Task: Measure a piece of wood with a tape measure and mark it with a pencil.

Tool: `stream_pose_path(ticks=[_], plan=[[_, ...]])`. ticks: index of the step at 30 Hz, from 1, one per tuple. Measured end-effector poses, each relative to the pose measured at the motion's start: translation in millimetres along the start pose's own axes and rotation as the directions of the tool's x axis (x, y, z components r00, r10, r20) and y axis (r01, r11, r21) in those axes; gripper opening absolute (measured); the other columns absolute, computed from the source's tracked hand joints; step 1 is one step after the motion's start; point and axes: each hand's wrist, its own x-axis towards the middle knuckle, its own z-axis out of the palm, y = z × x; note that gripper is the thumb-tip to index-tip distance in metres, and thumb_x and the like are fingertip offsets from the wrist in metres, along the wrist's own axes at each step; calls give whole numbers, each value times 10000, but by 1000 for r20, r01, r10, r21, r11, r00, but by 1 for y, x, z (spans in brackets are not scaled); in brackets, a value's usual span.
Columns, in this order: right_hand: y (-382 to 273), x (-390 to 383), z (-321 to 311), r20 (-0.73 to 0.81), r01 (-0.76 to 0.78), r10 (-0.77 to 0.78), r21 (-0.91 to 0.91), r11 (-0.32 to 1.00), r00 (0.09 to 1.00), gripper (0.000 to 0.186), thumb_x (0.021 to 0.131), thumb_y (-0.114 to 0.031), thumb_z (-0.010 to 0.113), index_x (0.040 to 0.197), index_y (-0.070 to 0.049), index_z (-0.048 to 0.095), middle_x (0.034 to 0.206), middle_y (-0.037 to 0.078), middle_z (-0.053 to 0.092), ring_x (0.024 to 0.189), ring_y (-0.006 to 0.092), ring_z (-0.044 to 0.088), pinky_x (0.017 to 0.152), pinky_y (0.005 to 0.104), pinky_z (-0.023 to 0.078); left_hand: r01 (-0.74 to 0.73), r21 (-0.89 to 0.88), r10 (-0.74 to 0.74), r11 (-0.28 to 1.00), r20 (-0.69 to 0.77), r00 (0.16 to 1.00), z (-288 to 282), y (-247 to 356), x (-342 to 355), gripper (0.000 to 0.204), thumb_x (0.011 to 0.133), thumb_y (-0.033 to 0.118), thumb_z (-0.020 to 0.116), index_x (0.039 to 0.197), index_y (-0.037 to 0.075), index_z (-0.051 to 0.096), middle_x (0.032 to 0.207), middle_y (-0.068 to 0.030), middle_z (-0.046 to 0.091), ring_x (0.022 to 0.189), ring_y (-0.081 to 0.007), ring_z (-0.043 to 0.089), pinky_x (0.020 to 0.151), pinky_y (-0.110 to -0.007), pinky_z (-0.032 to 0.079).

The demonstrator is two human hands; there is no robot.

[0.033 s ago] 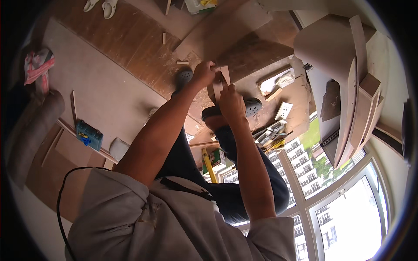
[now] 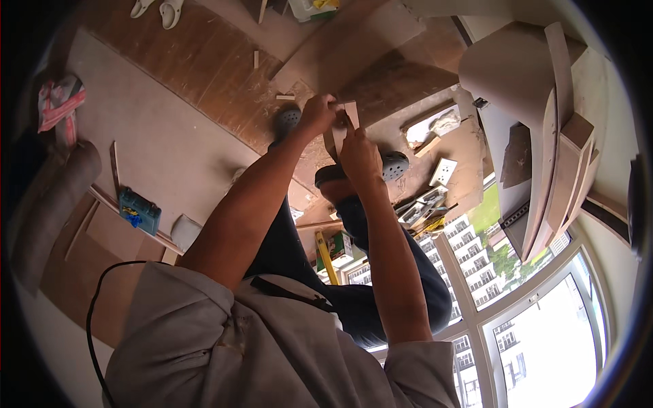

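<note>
My left hand [image 2: 317, 115] grips the upper left side of a short, pale wooden board [image 2: 349, 109], held up in front of my feet. In my right hand [image 2: 360, 156], closed just below, is a slim dark tool [image 2: 349, 120] whose tip lies against the board. The fingers hide most of this tool, so its kind cannot be made out. Part of the board's face shows between the two hands. Beneath them are my dark clogs [image 2: 394, 166], on a floor strewn with shavings.
Wood scraps [image 2: 286, 97] lie beyond my left foot. To the right are a white socket plate [image 2: 443, 173], a floor cutout with white wrapping [image 2: 445, 123] and leaning boards [image 2: 571, 153]. A yellow level [image 2: 326, 258] stands near my legs; a teal toolbox [image 2: 140, 211] sits left.
My right hand has shifted slightly up along the board with the slim tool. My left hand and the board stay nearly in place.
</note>
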Motion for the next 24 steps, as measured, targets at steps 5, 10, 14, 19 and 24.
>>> stream_pose_path(ticks=[5, 10, 14, 19, 24], plan=[[-28, -86, -45, 121, 168, -164, -25, 985, 979, 212, 1038, -166, 463, 1068, -5, 598, 1061, 249, 615, 819, 462, 709, 738, 548, 590, 36, 86, -37, 996, 4, 999, -26, -44, -4, 306, 904, 214, 686, 1104, -16, 717, 1060, -254, 722, 1052, -408, 694, 922, -474, 536], [-12, -118, -42, 53, 129, -131, 40, 991, 990, 252, 1055, -210, 447, 1063, -4, 591, 1045, 262, 630, 827, 465, 709, 738, 578, 579, 48, 76, -46, 996, -35, 998, -21, -38, -8, 284, 905, 190, 672, 1092, -19, 718, 1051, -257, 723, 1045, -407, 697, 924, -470, 537], [-3, 3, 1, 58, -38, 35, 51, 998, 998, 331, 1062, -248, 398, 1066, 29, 578, 1077, 310, 677, 903, 509, 694, 827, 594, 557, 95, -49, -93, 994, 55, 994, -9, 2, -9, 257, 886, 208, 693, 1028, -1, 740, 1018, -250, 729, 1039, -398, 700, 908, -473, 537], [-22, -68, -33, 58, 161, -159, -27, 987, 986, 250, 1055, -209, 448, 1085, -5, 589, 1031, 279, 663, 873, 481, 703, 764, 567, 569, 25, 75, -25, 997, 10, 1000, -29, -41, -1, 284, 893, 216, 698, 1070, -4, 730, 1036, -249, 729, 1047, -400, 699, 912, -473, 537], [-1, -141, -45, 110, 21, -32, 100, 995, 993, 227, 1061, -217, 465, 1121, -33, 583, 1034, 241, 638, 828, 453, 709, 696, 541, 580, 119, 54, -122, 991, 57, 991, -19, -31, -8, 306, 909, 207, 679, 1119, -13, 711, 1108, -244, 721, 1073, -388, 694, 946, -444, 538]])
